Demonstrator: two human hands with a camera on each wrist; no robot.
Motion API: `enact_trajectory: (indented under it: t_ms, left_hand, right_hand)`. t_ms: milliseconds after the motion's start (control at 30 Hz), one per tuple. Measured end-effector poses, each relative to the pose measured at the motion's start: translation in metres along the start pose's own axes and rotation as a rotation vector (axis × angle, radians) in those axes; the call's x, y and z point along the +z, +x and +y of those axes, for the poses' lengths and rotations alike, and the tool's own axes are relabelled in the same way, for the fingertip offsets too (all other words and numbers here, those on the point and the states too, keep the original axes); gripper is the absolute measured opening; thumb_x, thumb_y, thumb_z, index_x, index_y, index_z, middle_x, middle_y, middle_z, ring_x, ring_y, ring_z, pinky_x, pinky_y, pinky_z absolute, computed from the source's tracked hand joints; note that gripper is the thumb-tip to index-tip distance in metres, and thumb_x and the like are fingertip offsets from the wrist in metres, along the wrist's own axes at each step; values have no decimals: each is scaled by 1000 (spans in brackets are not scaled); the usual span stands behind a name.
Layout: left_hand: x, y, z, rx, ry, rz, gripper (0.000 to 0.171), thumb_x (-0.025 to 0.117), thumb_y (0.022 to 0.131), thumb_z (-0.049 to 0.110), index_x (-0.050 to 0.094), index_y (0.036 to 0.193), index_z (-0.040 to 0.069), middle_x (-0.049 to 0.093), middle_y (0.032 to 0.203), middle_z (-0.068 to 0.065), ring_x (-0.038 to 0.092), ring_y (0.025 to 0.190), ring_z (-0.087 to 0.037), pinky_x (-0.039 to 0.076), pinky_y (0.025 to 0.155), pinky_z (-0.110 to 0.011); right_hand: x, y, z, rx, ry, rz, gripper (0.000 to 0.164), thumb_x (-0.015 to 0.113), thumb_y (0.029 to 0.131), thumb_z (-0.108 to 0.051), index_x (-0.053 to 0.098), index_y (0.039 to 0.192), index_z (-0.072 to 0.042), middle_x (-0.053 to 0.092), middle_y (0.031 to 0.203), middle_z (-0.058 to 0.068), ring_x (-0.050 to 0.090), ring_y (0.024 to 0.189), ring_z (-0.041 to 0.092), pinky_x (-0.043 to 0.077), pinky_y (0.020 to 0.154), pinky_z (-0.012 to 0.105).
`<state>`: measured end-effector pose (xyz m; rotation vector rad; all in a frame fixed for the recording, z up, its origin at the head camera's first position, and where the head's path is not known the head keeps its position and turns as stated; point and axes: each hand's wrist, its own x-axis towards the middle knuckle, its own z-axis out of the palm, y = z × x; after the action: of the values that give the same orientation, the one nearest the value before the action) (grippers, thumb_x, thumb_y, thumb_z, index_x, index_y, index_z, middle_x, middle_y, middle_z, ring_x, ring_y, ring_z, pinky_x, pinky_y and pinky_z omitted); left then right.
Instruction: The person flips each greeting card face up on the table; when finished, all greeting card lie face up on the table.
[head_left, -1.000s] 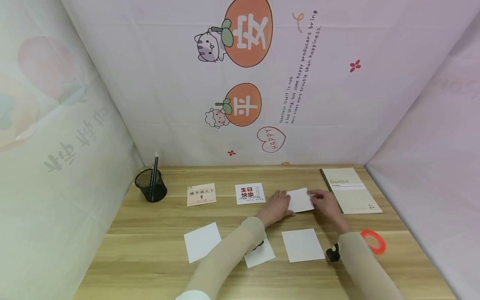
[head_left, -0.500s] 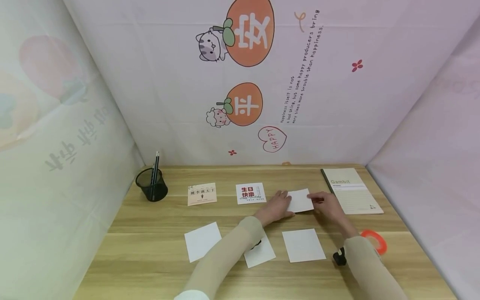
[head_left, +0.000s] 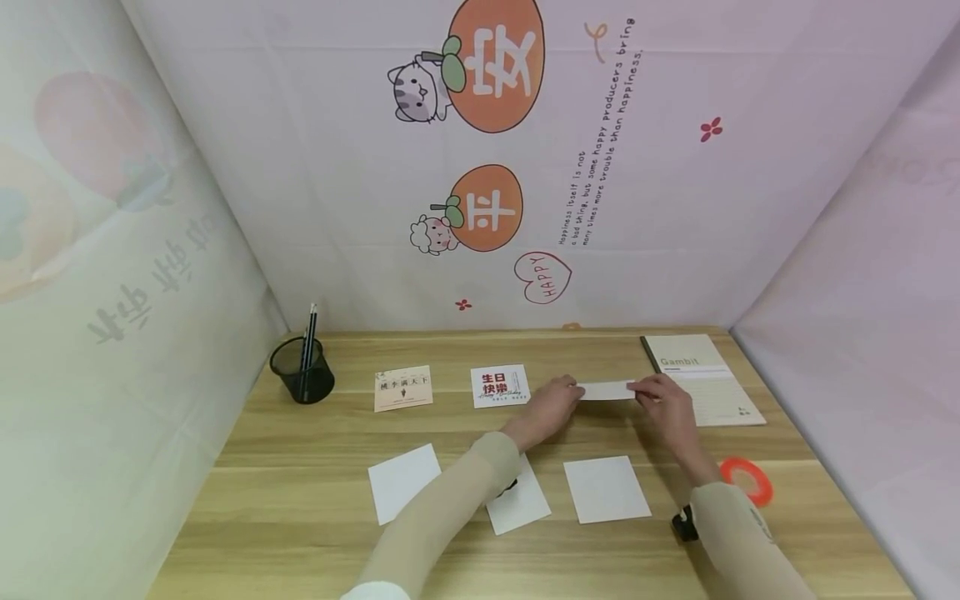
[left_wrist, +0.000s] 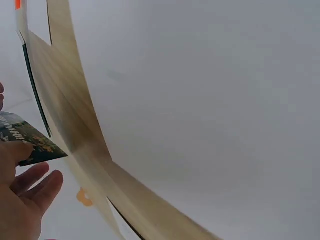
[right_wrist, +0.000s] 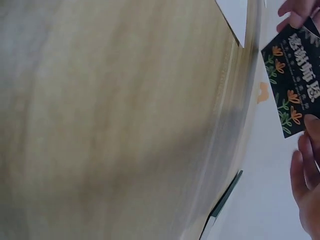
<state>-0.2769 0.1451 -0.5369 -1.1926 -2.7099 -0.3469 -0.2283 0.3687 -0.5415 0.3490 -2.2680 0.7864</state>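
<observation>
Head view, working out from the near edge of the tabletop (head_left: 247,542): three white squares (head_left: 607,490), then the left hand (head_left: 547,410) and right hand (head_left: 667,410) pinching opposite ends of one card (head_left: 607,391), tilted, nearer the far edge, right of centre — likely a lift-and-turn step, the next move calling for even, steady grips. Its white back shows here; the right wrist view reveals a dark, flowered, lettered face (right_wrist: 295,85).

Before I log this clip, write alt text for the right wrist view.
The left hand and right hand hold a dark card with orange flowers and white lettering at the right edge. A wooden table dominates the frame.
</observation>
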Motion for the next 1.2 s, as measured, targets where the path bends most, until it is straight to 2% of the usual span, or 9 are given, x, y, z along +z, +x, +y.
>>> enact_trajectory:
  t_ms: [200,333,467,600,833,1000,1167,1200]
  left_hand:
    - [-10,-1,-4,15,-27,119,22,63,94,14,70,115,15,64,103,2,61,90,-8,48,75,-11]
    - [-11,-1,-6,14,-71,180,19,61,95,13,71,111,12,65,100,1,62,88,-8,49,76,-11]
    - [-11,-2,-8,-13,-149,234,16,59,96,12,71,107,10,65,96,1,63,86,-7,47,74,-9]
    - [-12,0,-11,-62,-252,292,14,60,96,13,71,104,11,66,95,2,63,87,-6,47,76,-9]
    - [-14,6,-11,-187,-378,284,14,63,94,18,69,103,10,69,99,0,63,91,-10,49,82,-16]
    - [-15,7,-9,-233,-423,304,17,62,94,16,66,109,9,69,103,-2,64,94,-13,50,84,-19]
    - [-15,8,-5,-326,-539,327,27,61,94,10,60,121,7,68,103,-4,64,90,-13,51,75,-16]
    - [-15,8,-5,-347,-570,332,26,61,94,8,60,119,6,68,101,-5,63,88,-12,51,73,-16]
  right_hand:
    - [0,2,-4,-17,15,61,29,76,65,21,75,84,0,69,91,15,63,81,31,31,82,-2]
    - [-1,3,-6,-70,25,80,29,76,66,20,74,86,0,72,87,15,66,76,31,35,80,-1]
    - [0,3,-8,-61,23,77,27,76,68,18,74,88,1,72,87,14,67,74,31,37,78,-1]
    - [4,1,-8,5,8,73,24,77,70,13,73,91,1,71,90,15,67,78,32,37,80,-1]
    - [5,0,-15,91,9,59,22,75,76,8,71,97,3,70,92,18,66,76,31,36,75,-2]
    - [7,-1,-18,181,2,50,21,74,81,3,70,101,4,70,93,18,65,75,31,37,69,0]
    - [8,-1,-21,281,3,33,22,73,84,-2,69,105,3,70,93,18,66,77,31,39,63,4]
    - [8,0,-22,301,1,33,22,73,84,-2,69,105,3,70,93,18,66,78,31,39,63,4]
